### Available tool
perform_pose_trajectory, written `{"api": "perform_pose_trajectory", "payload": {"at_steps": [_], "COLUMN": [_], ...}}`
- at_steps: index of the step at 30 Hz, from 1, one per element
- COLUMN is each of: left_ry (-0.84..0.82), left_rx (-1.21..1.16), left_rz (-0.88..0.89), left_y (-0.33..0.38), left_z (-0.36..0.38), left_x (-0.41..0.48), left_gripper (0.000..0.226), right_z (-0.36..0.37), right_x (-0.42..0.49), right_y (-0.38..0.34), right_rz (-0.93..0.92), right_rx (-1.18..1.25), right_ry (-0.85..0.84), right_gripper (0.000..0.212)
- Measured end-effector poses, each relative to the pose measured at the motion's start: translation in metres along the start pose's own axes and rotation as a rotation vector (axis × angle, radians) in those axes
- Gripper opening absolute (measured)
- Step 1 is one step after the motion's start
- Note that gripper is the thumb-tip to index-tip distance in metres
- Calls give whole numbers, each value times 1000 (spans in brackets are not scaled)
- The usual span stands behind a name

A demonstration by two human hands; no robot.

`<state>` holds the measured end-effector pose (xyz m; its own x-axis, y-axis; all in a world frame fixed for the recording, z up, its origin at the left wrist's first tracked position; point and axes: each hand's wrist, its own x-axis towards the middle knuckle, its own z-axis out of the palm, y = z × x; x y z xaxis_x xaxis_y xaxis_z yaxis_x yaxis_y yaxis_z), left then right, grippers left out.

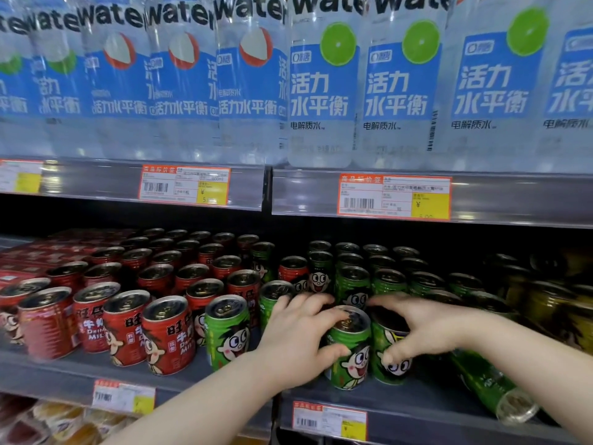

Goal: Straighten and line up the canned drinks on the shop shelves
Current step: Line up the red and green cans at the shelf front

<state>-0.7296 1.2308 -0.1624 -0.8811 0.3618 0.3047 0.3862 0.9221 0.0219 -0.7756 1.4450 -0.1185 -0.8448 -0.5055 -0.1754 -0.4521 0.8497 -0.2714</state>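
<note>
My left hand (298,335) wraps near green can (348,348), grip pinching its sides to square it. Right hand (417,329) clasps neighbouring can (390,358), keeping shelf (80,370) row flush.

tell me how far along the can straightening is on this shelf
Midway, as far as one view shows. The red cans stand upright in rough rows. The left hand grips a green can; the right hand is on the can beside it. A toppled green can still lies sideways at the front edge.
</note>
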Motion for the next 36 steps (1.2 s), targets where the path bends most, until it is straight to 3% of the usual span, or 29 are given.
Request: {"api": "perform_pose_trajectory", "payload": {"at_steps": [3,6,10,12,14,18,20,22,24,26,31,36], "left_ry": [-8,47,217,140,-13,-190,-222,-225,-201,-169,-129,-147], "left_rx": [-28,-270,-276,-118,-10,-79,-108,-105,-135,-197,-297,-355], "left_rz": [17,24,-153,-338,-494,-559,-569,-573,-562,-548,-500,-494], "left_y": [1,-7,-45,-75,-105,-134,-135,-135,-139,-144,-149,-152], "left_z": [-3,-11,-28,-38,-43,-40,-36,-32,-28,-25,-22,-21], "left_x": [1,0,13,22,27,31,35,38,37,35,32,32], "left_gripper": [56,50,46,41,51,64,67,66,62,60,55,61], "right_z": [2,-6,-15,-12,-8,-11,-12,-11,-8,-5,-12,-33], "right_x": [3,3,4,10,21,60,83,102,116,123,121,99], "right_y": [-7,-13,-30,-45,-57,-78,-95,-113,-128,-138,-119,-86], "right_rz": [16,44,-46,-78,-91,-53,-27,3,42,64,158,352], "right_rx": [-104,-125,-5,18,22,2,105,157,62,-40,-55,-164], "right_ry": [-3,-57,-9,0,38,227,264,203,79,20,59,-147], "right_gripper": [92,99,92,83,81,51,51,64,74,66,34,53]}}
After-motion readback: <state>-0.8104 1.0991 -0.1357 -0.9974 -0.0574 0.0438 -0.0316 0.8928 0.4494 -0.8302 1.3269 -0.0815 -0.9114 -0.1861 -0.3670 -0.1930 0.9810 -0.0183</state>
